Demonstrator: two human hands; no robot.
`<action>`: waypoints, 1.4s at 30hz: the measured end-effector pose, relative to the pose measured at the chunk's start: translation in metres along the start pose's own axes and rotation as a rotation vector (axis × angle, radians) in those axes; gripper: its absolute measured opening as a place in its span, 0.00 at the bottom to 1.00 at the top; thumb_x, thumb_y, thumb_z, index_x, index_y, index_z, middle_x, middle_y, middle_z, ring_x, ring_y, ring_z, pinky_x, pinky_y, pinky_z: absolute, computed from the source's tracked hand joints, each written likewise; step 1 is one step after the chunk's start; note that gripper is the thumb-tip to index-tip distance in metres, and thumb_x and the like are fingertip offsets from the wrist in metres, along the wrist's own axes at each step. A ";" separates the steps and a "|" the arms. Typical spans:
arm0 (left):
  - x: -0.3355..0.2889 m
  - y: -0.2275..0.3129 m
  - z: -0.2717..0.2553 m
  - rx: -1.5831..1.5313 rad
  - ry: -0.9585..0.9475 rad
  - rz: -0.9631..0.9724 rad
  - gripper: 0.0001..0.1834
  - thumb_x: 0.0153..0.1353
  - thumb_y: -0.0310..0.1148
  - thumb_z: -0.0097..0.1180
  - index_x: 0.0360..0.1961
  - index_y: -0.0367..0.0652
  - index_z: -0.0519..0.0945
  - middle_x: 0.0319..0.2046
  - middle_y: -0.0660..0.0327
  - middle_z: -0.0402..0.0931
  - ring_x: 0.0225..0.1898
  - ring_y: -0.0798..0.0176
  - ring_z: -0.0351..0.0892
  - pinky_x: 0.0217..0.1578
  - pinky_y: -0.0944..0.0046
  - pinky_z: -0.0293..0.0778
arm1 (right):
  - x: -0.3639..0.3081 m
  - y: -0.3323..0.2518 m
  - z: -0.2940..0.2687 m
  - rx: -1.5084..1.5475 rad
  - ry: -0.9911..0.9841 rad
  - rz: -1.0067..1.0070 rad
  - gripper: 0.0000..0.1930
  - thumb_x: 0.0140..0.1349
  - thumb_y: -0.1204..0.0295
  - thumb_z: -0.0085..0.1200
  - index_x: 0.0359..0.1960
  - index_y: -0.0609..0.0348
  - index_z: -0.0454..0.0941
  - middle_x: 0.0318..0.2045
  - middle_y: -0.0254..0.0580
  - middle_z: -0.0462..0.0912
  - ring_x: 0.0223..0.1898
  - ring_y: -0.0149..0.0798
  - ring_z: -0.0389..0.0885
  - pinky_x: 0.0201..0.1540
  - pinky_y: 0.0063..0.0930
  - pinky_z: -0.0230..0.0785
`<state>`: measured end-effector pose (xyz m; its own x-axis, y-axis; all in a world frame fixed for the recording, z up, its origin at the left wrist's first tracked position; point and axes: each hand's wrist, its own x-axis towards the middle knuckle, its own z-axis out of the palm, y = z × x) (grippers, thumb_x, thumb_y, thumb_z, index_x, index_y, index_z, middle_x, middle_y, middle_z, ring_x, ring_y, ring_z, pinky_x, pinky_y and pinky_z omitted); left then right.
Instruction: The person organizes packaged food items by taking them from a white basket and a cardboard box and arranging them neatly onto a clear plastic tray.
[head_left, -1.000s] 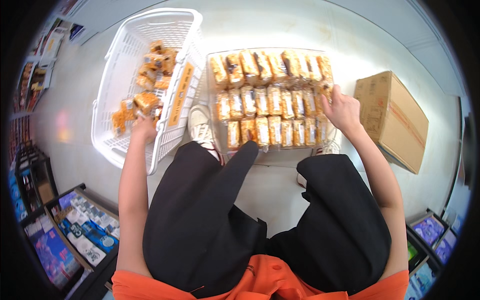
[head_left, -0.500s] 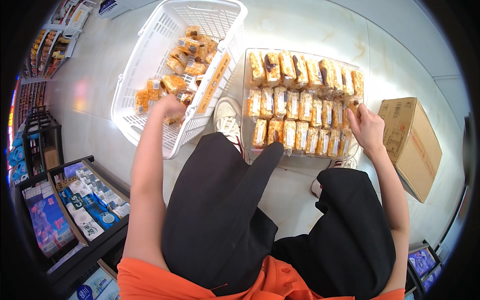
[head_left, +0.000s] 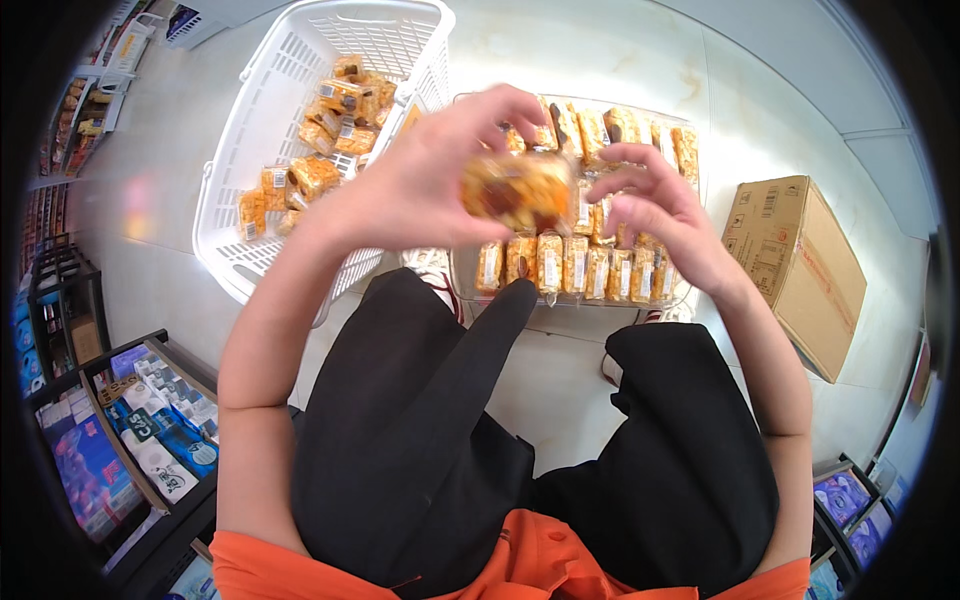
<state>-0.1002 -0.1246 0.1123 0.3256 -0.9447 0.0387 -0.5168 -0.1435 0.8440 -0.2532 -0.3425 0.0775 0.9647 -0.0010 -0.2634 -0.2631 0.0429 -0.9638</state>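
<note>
My left hand [head_left: 420,180] holds a clear-wrapped snack cake [head_left: 515,195], golden with dark bits and blurred by motion, above a clear plastic tray [head_left: 475,299]. Close by the cake's right end is my right hand [head_left: 670,220], empty, its fingers apart and curved; whether it touches the wrapper I cannot tell. Rows of similar cakes [head_left: 550,264] stand on edge in the tray, the back and middle rows partly hidden by my hands. To the left, a white slatted basket [head_left: 225,165] contains a loose heap of the same cakes [head_left: 345,105].
A closed cardboard carton [head_left: 805,270] lies on the floor right of the tray. Black racks with tissue packs [head_left: 165,415] stand at the lower left, and another rack with purple packs [head_left: 842,497] at the lower right. My shoes flank the tray under its near edge.
My left hand has come out of the basket with a snack cake and moved right over the tray. My right hand has left the tray's right edge and moved left toward that cake.
</note>
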 end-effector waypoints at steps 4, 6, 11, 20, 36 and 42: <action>0.005 0.002 0.035 -0.028 -0.037 0.095 0.41 0.39 0.24 0.70 0.58 0.41 0.66 0.53 0.58 0.68 0.46 0.61 0.74 0.49 0.63 0.74 | -0.002 0.008 0.028 -0.035 -0.111 -0.147 0.25 0.54 0.67 0.66 0.51 0.60 0.70 0.38 0.39 0.81 0.37 0.30 0.79 0.41 0.26 0.72; 0.006 0.002 0.038 0.030 0.006 0.176 0.39 0.40 0.26 0.71 0.56 0.41 0.68 0.53 0.57 0.69 0.47 0.59 0.74 0.49 0.62 0.74 | -0.004 0.011 0.025 -0.254 -0.028 -0.200 0.21 0.52 0.67 0.67 0.43 0.62 0.73 0.36 0.41 0.82 0.37 0.34 0.81 0.43 0.28 0.73; -0.014 -0.045 -0.019 0.651 0.428 0.079 0.22 0.51 0.30 0.66 0.48 0.42 0.76 0.46 0.56 0.77 0.40 0.59 0.78 0.42 0.62 0.75 | -0.024 0.025 -0.013 -0.758 0.237 -0.022 0.18 0.47 0.66 0.66 0.29 0.65 0.71 0.25 0.47 0.80 0.27 0.38 0.80 0.33 0.32 0.73; -0.144 -0.265 -0.040 0.572 0.124 -1.066 0.39 0.51 0.46 0.63 0.58 0.30 0.65 0.51 0.36 0.73 0.54 0.41 0.75 0.55 0.52 0.70 | -0.045 0.077 -0.046 -1.078 0.407 -0.025 0.14 0.50 0.69 0.61 0.17 0.61 0.68 0.20 0.47 0.73 0.22 0.50 0.75 0.28 0.40 0.68; -0.171 -0.291 -0.007 0.470 0.114 -1.304 0.45 0.46 0.50 0.64 0.58 0.26 0.66 0.52 0.36 0.73 0.57 0.44 0.74 0.55 0.55 0.71 | -0.024 0.096 -0.065 -1.304 0.341 -0.135 0.19 0.58 0.61 0.61 0.18 0.60 0.70 0.18 0.41 0.73 0.20 0.45 0.75 0.25 0.37 0.68; -0.132 -0.232 -0.045 0.229 0.414 -1.171 0.37 0.44 0.42 0.66 0.52 0.28 0.68 0.44 0.44 0.78 0.47 0.55 0.79 0.47 0.58 0.76 | -0.028 0.071 -0.067 -1.239 0.462 -0.146 0.17 0.59 0.62 0.60 0.21 0.60 0.73 0.20 0.40 0.75 0.20 0.41 0.75 0.25 0.34 0.67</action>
<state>0.0126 0.0468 -0.0646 0.8815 -0.0606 -0.4683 0.1364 -0.9168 0.3754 -0.2997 -0.4061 0.0133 0.9568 -0.2755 0.0930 -0.2334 -0.9183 -0.3198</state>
